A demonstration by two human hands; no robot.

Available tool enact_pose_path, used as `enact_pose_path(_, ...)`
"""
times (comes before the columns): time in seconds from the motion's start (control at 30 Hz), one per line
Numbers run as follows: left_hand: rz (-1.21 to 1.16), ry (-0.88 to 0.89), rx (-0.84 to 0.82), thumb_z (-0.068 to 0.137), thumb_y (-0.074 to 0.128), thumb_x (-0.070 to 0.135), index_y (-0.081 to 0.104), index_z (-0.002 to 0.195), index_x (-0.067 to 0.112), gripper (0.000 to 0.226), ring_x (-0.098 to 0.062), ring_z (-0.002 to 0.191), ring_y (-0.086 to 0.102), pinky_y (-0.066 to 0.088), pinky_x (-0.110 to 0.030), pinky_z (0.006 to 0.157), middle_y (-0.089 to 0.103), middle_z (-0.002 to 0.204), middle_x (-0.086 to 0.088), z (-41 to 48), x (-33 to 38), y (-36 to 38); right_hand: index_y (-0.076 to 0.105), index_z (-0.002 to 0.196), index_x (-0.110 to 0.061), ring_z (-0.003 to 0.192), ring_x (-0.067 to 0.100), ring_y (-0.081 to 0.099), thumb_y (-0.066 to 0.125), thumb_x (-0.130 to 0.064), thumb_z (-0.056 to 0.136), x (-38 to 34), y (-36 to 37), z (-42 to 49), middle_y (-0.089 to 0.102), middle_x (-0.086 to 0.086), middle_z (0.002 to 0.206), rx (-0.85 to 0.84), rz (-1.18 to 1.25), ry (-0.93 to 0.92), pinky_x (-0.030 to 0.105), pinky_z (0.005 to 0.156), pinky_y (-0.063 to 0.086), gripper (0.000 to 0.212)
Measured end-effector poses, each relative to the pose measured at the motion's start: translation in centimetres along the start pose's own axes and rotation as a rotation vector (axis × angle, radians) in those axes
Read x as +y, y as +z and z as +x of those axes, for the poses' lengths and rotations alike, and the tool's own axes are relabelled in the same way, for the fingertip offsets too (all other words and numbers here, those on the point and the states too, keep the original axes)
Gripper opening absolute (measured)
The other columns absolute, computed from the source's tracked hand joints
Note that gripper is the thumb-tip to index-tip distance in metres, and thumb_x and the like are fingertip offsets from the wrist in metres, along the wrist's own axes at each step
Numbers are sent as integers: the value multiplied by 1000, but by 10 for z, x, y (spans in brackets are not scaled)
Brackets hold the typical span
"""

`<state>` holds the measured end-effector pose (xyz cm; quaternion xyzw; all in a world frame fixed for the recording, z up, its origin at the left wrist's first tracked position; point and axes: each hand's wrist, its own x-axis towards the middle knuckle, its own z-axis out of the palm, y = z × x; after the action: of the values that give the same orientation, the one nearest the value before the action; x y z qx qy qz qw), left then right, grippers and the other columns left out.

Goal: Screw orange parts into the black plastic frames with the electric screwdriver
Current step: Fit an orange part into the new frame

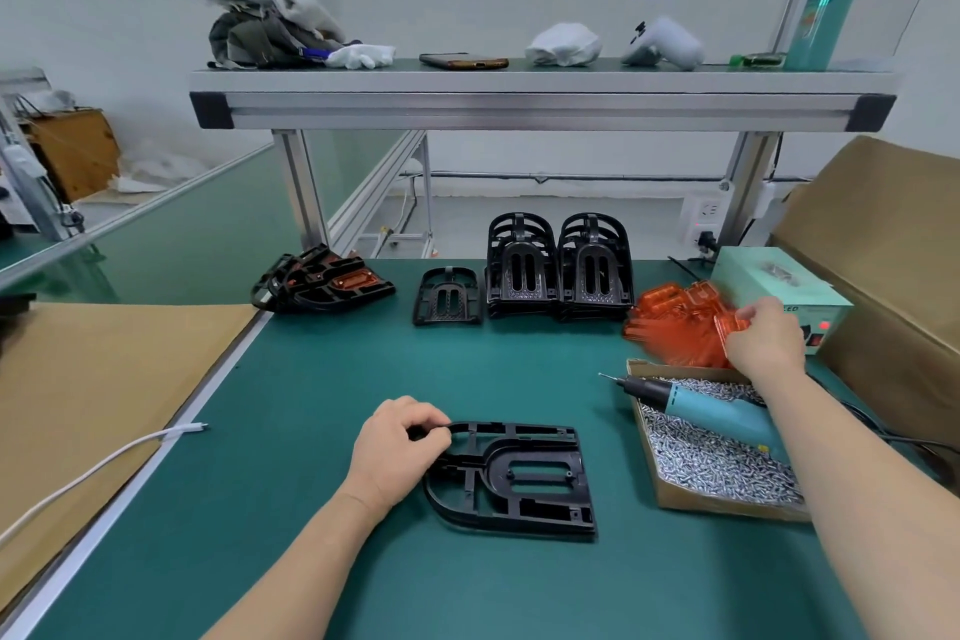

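Head view: left grip [397, 452] pinches 1 black frame [524, 478], right grip [766, 338] pinches 1 orange part [730, 327].

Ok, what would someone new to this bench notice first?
The bright orange parts stand out, heaped right rear on the green mat, the right hand pinching one. Nearer, the left hand grips a black frame, and the blue screwdriver lies across a box of screws.

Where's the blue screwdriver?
On the right of the head view, the electric screwdriver lies on the box of screws, close to the pile of orange parts.
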<state>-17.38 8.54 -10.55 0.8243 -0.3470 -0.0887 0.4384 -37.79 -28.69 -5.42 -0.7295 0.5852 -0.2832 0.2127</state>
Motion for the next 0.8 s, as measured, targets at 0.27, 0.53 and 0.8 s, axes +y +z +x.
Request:
enact_pose_path(0.27,-1,2,6,82,69,16,70,68,33,23,-10,94,56,44,-29,84,66,81,12,0,0,0,57,120,-20,91,22,65,69,-8,93,-32,-9,-16,65,4,118,-60,404,-215,42,80,56,32)
enact_pose_path(0.53,-18,8,15,82,70,14,69,66,35,27,-8,94,57,43,-26,82,66,81,12,-1,-1,1,75,98,-40,85,17,70,74,-6,87,-83,-13,-118,76,-3,97,-305,812,-390,28,77,58,35)
enact_pose_path(0.8,-11,17,8,75,63,31,67,64,38,14,-9,91,58,45,-28,82,66,78,13,-2,2,-2,74,116,-27,101,11,71,84,-8,79,-90,4,-195,74,-4,112,-538,943,-443,20,88,53,43)
